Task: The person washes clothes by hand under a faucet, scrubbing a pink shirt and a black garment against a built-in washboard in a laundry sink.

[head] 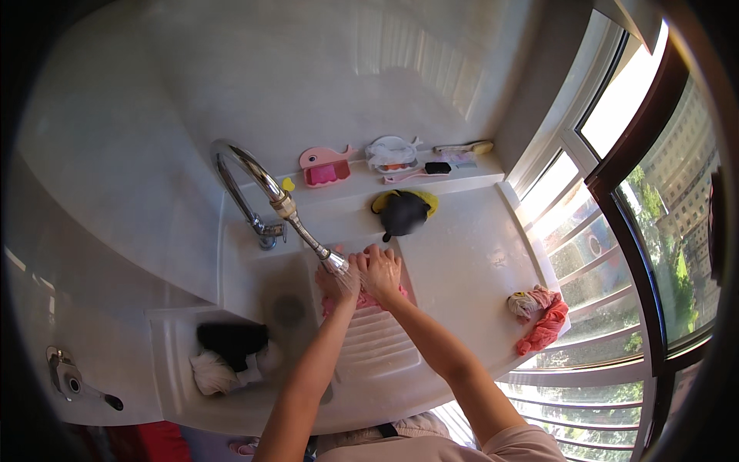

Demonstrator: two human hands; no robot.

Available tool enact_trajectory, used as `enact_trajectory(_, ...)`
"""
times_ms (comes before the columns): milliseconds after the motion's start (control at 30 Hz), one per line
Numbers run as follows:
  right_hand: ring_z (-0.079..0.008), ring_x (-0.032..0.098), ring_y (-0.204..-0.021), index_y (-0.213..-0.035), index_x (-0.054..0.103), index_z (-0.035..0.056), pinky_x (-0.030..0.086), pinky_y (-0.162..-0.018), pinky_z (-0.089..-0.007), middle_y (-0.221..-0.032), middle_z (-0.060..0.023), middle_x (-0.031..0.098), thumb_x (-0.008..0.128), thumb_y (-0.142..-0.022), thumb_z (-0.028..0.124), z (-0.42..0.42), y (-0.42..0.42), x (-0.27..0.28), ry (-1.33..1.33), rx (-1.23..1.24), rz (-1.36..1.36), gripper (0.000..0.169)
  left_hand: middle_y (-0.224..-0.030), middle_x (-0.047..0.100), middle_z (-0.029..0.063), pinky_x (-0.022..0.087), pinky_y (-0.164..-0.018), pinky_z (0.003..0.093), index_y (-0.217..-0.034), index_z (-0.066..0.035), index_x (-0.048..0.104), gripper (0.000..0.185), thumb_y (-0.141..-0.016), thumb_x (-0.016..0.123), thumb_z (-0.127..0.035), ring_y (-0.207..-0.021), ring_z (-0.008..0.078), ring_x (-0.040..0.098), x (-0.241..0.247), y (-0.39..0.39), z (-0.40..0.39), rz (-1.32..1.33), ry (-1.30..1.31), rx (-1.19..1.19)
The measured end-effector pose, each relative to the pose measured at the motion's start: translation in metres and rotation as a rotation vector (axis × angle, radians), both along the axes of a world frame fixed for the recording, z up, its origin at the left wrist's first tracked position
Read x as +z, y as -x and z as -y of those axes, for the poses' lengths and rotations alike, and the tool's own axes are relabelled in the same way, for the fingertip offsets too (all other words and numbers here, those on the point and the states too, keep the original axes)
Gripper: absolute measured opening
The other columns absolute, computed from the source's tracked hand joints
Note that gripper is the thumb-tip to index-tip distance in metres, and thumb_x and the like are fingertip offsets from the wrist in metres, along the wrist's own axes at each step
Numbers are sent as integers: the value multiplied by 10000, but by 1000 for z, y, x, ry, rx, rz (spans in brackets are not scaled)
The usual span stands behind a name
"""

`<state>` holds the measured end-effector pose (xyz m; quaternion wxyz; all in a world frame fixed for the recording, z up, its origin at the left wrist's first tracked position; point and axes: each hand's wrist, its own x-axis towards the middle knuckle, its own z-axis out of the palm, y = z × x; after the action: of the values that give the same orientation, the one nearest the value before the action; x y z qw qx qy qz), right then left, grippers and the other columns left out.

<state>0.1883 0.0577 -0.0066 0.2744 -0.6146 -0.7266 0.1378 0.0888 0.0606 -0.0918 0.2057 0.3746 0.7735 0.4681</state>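
Observation:
Water sprays from the nozzle of a chrome gooseneck faucet [335,261] over my hands. My left hand [338,283] lies on a wet pink cloth [369,300], its fingers partly hidden behind the nozzle and spray. Against it, my right hand [381,270] rests on the same cloth with bent fingers; whether it grips the cloth cannot be told. Under the cloth is the ribbed washboard [378,341] of a white laundry sink. Black and white cloths [231,346] lie in the basin at the lower left.
Twisted pink and coral cloths [542,323] lie on the right counter. A black and yellow item [401,212] sits behind the washboard. On the back ledge are a pink whale-shaped soap dish [326,167], a white one [392,155] and brushes [437,168]. Windows stand at right.

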Motion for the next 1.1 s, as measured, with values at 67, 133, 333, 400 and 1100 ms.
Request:
enact_trajectory(67,-327,427,-1232,-1154,614,159,292,-989,-527,-1330,-120,495,505,-899,391,16,-19,-10,-48,-20,111,362,-1215,570,190,337,-992,533,-955,-11,607,346,-880,589,-348,-1205,399,459,38,-15,21,-112,129,-89)
enact_trajectory(133,-362,413,-1253,-1133,596,78,289,-1027,-502,-1315,-148,491,519,-885,365,70,-31,-13,-135,135,-125,387,-1313,530,158,216,-1093,506,-931,-73,604,208,-915,524,-264,-1304,365,388,31,-27,92,162,-380,-162)
enact_trajectory(333,-331,549,-878,-928,644,71,359,-785,-460,-810,-95,605,573,-852,250,74,-27,-23,-233,163,-177,207,-820,663,106,479,-722,377,-795,-14,644,243,-912,570,-213,-778,250,632,49,-32,103,-233,-290,-135)
enact_trajectory(400,-320,546,-899,-963,647,83,348,-798,-480,-836,-93,608,558,-874,285,26,-8,-23,-76,71,-136,238,-769,668,80,489,-701,398,-832,-23,669,192,-887,597,-191,-725,267,635,54,-25,52,-38,-101,-43)
enact_trajectory(1100,-379,326,-1316,-1064,602,65,285,-1028,-485,-1381,-167,433,587,-875,251,69,-23,-21,-160,23,-200,265,-1245,563,177,388,-932,473,-897,-25,601,175,-837,621,-189,-1094,357,525,31,-16,81,-187,-385,-249)
